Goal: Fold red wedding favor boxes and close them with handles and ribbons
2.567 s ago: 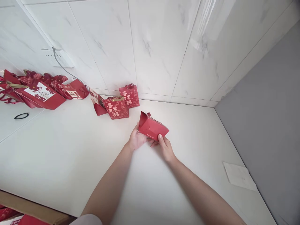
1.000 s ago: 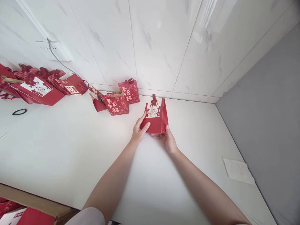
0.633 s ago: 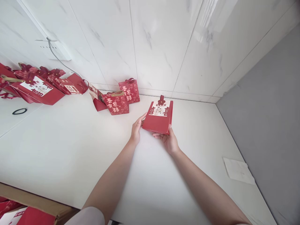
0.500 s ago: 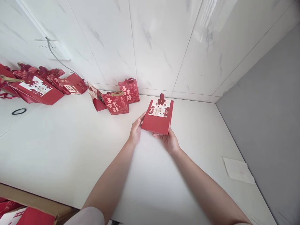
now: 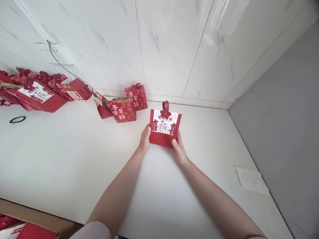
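A red wedding gift box (image 5: 161,139) is between my two hands, its front facing me. That front bears a white panel with a drawn couple and red characters, and a dark red looped strap with a flower stands at its top. My left hand (image 5: 145,139) grips the box's left side, thumb toward me. Around the lower right side my right hand (image 5: 179,147) is closed, its thumb on the front. The far fingers of both hands are hidden behind the box. Just left of it, red patterned gift boxes (image 5: 123,111) stand near the wall.
More red gift boxes (image 5: 53,104) crowd the back left of the white tabletop (image 5: 67,156). A black ring (image 5: 17,119) lies before them. Near left is a cardboard box (image 5: 37,214) with red items inside. A white sheet (image 5: 251,180) lies by the grey panel (image 5: 281,116).
The held box has tipped more upright, its front now turned toward me, and shifted slightly left. My right hand has moved from under its bottom edge to its right side.
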Motion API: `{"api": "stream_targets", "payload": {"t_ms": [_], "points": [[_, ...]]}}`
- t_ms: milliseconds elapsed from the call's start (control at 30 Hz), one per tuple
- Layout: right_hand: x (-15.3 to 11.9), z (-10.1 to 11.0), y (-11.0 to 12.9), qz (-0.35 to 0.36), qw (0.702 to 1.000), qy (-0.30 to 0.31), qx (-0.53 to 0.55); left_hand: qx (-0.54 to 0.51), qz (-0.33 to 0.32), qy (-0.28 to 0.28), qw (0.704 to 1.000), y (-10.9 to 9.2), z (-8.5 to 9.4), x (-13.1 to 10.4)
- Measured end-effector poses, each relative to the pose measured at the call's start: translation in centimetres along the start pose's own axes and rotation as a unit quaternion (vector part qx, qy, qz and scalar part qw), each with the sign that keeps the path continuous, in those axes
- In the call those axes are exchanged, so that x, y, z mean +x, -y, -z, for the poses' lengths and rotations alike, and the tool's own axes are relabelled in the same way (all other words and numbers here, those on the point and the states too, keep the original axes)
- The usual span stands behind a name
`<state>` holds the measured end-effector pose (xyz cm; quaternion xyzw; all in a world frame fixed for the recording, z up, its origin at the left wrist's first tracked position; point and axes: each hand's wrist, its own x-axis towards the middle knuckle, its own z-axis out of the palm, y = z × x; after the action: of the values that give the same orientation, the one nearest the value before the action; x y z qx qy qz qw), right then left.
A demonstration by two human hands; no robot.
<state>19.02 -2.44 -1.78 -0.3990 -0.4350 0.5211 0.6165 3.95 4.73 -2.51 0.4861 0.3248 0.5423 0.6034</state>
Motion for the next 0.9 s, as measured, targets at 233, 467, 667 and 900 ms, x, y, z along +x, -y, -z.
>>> {"api": "stream_targets", "payload": {"t_ms": [233,467,667,900], "points": [[0.65,0.51,-0.51,-0.027,0.999,-0.008,0.019,0.053,0.012,0.014,0.998,-0.21,-0.03,-0.32],[0.66,0.41,-0.45,-0.033,0.999,0.012,0.024,0.057,0.047,-0.018,0.997,-0.13,-0.10,-0.12],[0.78,0.72,-0.67,-0.053,0.997,-0.008,0.059,0.043,0.059,-0.026,0.997,-0.03,-0.30,-0.06],[0.69,0.67,-0.59,-0.067,0.995,-0.025,0.066,0.038,0.063,-0.029,0.997,-0.03,-0.28,-0.09]]}}
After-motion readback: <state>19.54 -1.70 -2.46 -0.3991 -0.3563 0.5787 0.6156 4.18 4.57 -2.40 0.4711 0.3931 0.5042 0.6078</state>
